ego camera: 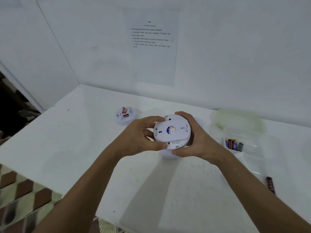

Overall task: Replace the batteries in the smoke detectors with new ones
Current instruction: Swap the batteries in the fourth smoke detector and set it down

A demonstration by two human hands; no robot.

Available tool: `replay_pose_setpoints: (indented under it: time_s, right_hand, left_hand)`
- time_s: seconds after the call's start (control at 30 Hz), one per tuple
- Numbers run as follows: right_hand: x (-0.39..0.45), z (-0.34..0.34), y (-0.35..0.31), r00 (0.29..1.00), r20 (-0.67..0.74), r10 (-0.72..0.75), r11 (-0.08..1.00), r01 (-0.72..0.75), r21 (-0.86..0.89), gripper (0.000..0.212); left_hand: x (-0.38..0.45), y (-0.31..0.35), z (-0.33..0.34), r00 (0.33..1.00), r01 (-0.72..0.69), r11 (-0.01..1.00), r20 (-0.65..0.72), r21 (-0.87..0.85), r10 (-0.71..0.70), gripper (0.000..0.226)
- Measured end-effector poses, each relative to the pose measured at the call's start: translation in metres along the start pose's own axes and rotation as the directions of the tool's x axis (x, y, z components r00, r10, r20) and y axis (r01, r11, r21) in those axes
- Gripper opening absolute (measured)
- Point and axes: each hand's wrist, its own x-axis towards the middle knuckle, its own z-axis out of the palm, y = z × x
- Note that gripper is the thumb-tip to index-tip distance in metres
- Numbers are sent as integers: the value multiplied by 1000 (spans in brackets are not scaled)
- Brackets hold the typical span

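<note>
Both forearms reach in from six o'clock. Left hand (pixel 144 135) and right hand (pixel 193 137) curl round a detector (pixel 171 130), held above the surface (pixel 84 148) with its back plate up and apparently closed. At ten o'clock a second detector (pixel 125 115) lies open, showing a battery. At three o'clock a box (pixel 252 148) holds batteries (pixel 233 144). By my reading, both detectors remain unfinished.

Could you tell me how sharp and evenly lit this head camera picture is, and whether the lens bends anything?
Head view: soft, flat, bluish light; faint shadows under the smoke detector held in both hands; the wall sheet text is too blurred to read; the table edge bows from wide-angle distortion; bottom-left floor smeared.
</note>
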Motion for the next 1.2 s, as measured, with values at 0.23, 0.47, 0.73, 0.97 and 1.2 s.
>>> replay_pose_setpoints:
  time_s: [0.23,0.47,0.73,0.97,1.2]
  right_hand:
    - [-24,-5,1,999,47,-2,991,8,-130,109]
    - [-27,-5,1,998,10,-61,988,62,-144,108]
    - [-18,8,1,993,-41,-112,980,103,-168,90]
    - [-11,12,3,995,26,-95,975,98,-200,90]
    - [-7,12,5,995,83,-51,981,66,-181,95]
  left_hand:
    - [-4,10,10,997,-16,989,73,144,5,64]
    - [-9,22,16,1000,-24,968,11,250,22,61]
    - [-17,18,17,994,-34,936,-86,350,68,57]
    - [-18,9,14,992,-52,912,-81,407,92,60]
    - [-14,2,7,989,-112,857,-29,503,146,61]
